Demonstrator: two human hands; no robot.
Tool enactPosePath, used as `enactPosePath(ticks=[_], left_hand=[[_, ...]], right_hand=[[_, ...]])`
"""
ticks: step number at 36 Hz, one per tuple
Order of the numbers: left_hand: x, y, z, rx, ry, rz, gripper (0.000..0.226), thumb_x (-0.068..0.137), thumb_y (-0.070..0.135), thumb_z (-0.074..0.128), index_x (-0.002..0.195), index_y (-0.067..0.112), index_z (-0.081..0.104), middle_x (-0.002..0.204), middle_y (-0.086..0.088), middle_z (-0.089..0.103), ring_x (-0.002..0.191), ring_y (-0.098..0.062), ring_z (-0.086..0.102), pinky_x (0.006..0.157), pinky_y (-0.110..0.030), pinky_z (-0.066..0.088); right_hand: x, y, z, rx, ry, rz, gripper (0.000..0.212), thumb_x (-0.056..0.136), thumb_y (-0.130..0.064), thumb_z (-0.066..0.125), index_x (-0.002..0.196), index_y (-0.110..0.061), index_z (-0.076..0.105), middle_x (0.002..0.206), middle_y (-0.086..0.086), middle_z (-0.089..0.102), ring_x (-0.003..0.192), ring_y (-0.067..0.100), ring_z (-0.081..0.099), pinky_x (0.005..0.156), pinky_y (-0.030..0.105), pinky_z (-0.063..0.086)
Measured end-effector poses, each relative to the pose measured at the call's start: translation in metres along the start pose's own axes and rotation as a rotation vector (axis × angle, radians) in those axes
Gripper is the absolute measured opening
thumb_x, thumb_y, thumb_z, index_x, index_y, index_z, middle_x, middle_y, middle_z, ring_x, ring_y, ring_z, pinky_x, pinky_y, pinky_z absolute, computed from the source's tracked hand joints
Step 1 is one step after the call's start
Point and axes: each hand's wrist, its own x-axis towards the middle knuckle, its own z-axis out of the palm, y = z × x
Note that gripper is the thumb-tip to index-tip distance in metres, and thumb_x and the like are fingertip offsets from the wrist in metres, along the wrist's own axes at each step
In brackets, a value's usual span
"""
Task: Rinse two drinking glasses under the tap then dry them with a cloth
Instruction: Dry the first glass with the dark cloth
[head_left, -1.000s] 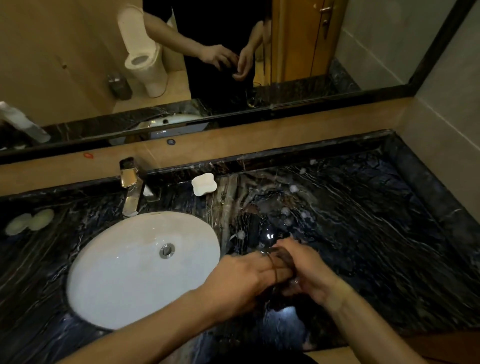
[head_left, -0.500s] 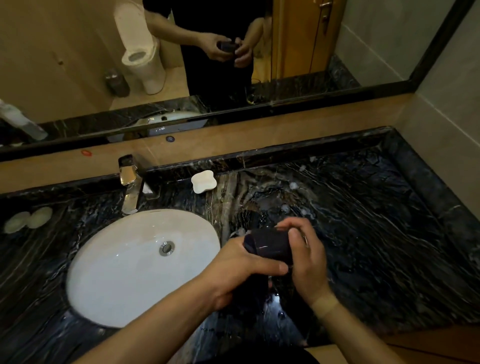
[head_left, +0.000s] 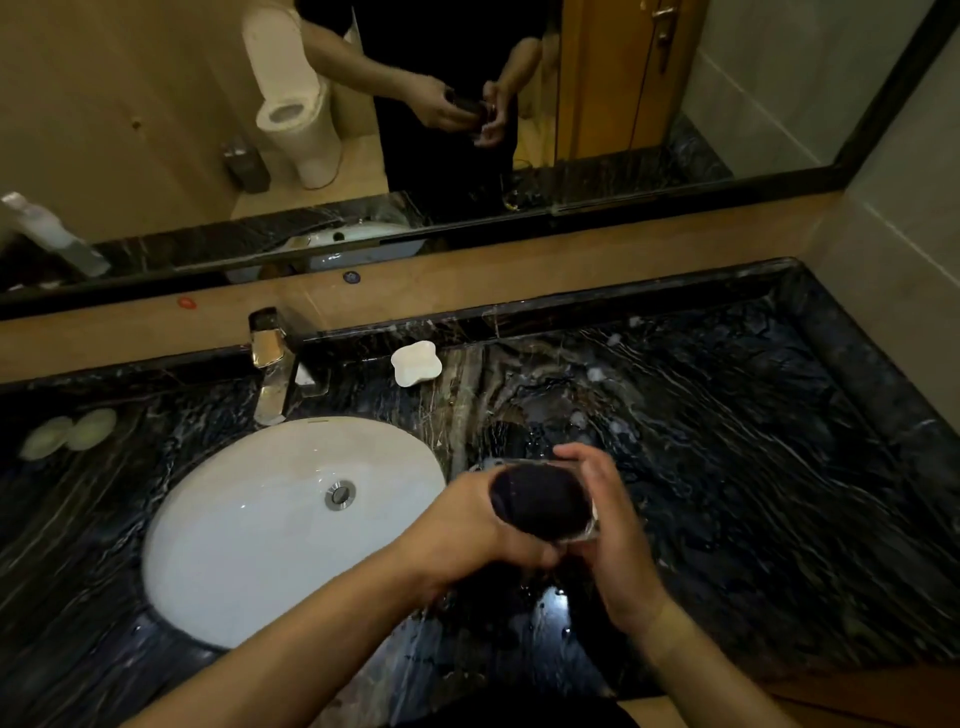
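The glass (head_left: 582, 512) is held above the dark surface (head_left: 753, 467) just right of the basin (head_left: 234, 519), tipped on its side with a dark cloth (head_left: 540, 499) stuffed into its mouth so that only a clear rim and wall show. The right hand (head_left: 613, 530) cradles it, fingers curled round the far side; the left hand (head_left: 467, 525) grips the bunched cloth, thumb and fingers closed on the fabric where it enters the glass. By the look of it the rinsing of this glass is over and the drying is under way. A second glass may stand on the wet stone just behind the hands, but it is too dim to tell, so I cannot judge how much is left. The cloth looks soft and matte against the smooth clear glass. The stone is black with white veins, glossy and puddled near the front edge. The basin is a smooth white oval, the tap (head_left: 270, 364) angular polished metal, with a small white lobed dish (head_left: 415, 364) beside it.
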Motion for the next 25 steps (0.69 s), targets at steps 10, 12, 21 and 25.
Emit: enactPosePath(ticks=[10, 12, 21, 25], left_hand=[[-0.007, 0.017, 0.006, 0.458, -0.002, 0.270, 0.064, 0.071, 0.002, 0.081, 0.119, 0.037, 0.060, 0.115, 0.014, 0.069, 0.105, 0.000, 0.065, 0.088, -0.020, 0.053], [-0.007, 0.012, 0.000, 0.844, -0.024, 0.403, 0.061, 0.078, 0.016, 0.075, 0.128, 0.043, 0.051, 0.127, 0.016, 0.060, 0.111, -0.004, 0.060, 0.088, -0.027, 0.054], [-0.005, -0.015, -0.012, 1.150, -0.125, 0.635, 0.066, 0.081, 0.009, 0.057, 0.140, 0.035, 0.046, 0.141, 0.013, 0.053, 0.121, -0.010, 0.057, 0.075, -0.030, 0.058], [-0.006, 0.000, -0.003, 0.140, -0.072, 0.030, 0.055, 0.070, -0.005, 0.081, 0.118, 0.020, 0.068, 0.100, 0.000, 0.075, 0.080, -0.013, 0.071, 0.077, -0.031, 0.056]], right_hand=[[0.001, -0.008, 0.012, -0.074, 0.197, 0.007, 0.032, 0.103, -0.039, 0.039, 0.099, -0.027, 0.068, 0.082, 0.000, 0.068, 0.061, 0.010, 0.064, 0.046, 0.019, 0.044], [0.005, -0.018, 0.006, -0.033, 0.105, 0.245, 0.037, 0.104, -0.040, 0.039, 0.091, -0.018, 0.067, 0.056, 0.000, 0.054, 0.038, 0.010, 0.043, 0.033, 0.016, 0.025], [0.007, -0.021, -0.015, -0.249, -0.252, 0.499, 0.065, 0.091, -0.071, 0.040, 0.101, -0.017, 0.074, 0.063, 0.002, 0.062, 0.050, 0.014, 0.053, 0.038, 0.019, 0.035], [-0.002, -0.008, -0.006, 0.004, -0.077, 0.156, 0.043, 0.090, -0.058, 0.048, 0.103, -0.023, 0.069, 0.106, 0.008, 0.073, 0.097, 0.025, 0.068, 0.063, 0.034, 0.054]])
